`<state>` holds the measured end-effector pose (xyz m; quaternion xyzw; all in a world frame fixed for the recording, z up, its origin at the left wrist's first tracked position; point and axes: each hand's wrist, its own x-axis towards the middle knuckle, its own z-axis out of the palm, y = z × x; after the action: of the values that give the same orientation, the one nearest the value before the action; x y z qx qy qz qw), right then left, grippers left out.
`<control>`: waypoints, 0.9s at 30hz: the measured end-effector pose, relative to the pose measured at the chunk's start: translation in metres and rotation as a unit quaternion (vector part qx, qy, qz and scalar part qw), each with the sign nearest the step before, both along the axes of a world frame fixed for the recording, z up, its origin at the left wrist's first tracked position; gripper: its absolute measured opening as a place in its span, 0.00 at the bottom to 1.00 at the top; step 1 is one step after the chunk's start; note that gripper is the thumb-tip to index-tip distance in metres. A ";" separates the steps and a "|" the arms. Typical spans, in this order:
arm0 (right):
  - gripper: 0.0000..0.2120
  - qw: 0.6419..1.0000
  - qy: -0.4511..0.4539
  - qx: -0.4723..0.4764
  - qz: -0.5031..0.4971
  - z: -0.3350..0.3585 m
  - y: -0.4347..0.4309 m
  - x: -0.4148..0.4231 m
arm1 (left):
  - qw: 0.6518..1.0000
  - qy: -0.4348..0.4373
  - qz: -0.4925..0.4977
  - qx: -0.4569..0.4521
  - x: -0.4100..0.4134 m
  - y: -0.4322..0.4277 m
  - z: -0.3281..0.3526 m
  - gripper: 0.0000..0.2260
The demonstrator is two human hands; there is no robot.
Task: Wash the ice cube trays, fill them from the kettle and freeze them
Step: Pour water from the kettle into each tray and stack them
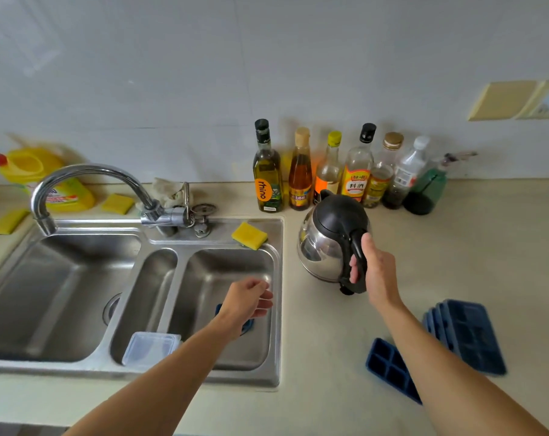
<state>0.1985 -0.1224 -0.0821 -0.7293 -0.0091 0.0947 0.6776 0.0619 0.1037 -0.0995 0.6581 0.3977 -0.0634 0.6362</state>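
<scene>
— Where's the kettle [326, 243]?
— Centre right of the frame, on the surface [329, 328] just beside the sink [277, 309]. The right hand [377, 272] has its fingers [354, 273] wrapped round the black handle [358, 247].
— And the left hand [248, 300]?
— Over the right basin, fingers loosely curled, holding nothing.
— How will it handle?
— Probably heavy if full. Keep to the handle, since the polished body may be slick or hot. The blue ice cube trays [468, 335] at lower right look light and bendy.
</scene>
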 end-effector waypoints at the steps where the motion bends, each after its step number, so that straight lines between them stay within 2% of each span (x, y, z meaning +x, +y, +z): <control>1: 0.36 1.000 -0.001 -0.004 -0.006 0.001 0.004 -0.008 | 1.000 0.001 -0.002 -0.001 -0.001 0.002 0.000 0.08; 4: 0.39 0.999 0.006 -0.002 -0.053 0.006 0.018 -0.032 | 1.000 0.001 -0.018 -0.006 -0.005 0.009 -0.003 0.08; 8: 0.35 0.995 0.019 -0.023 -0.099 0.011 0.032 -0.065 | 0.998 -0.004 -0.064 -0.018 -0.019 0.023 -0.010 0.08; 12: 0.40 0.991 0.035 -0.051 -0.118 0.014 0.044 -0.105 | 0.995 -0.018 -0.097 -0.028 -0.036 0.040 -0.020 0.09; 17: 0.38 0.988 0.068 -0.065 -0.120 0.018 0.053 -0.155 | 0.989 -0.064 -0.125 -0.043 -0.052 0.052 -0.028 0.09; 23: 0.33 0.990 0.080 -0.052 -0.100 0.033 0.052 -0.195 | 0.989 -0.074 -0.105 -0.075 -0.072 0.044 -0.031 0.07; 27: 0.35 0.994 0.072 -0.069 -0.052 0.052 0.051 -0.203 | 0.990 -0.084 -0.050 -0.104 -0.086 0.040 -0.029 0.10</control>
<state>-0.0042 -0.0719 -0.0300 -0.7649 0.0844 0.1121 0.6287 -0.0238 0.1438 -0.1286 0.6108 0.3006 -0.0806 0.7281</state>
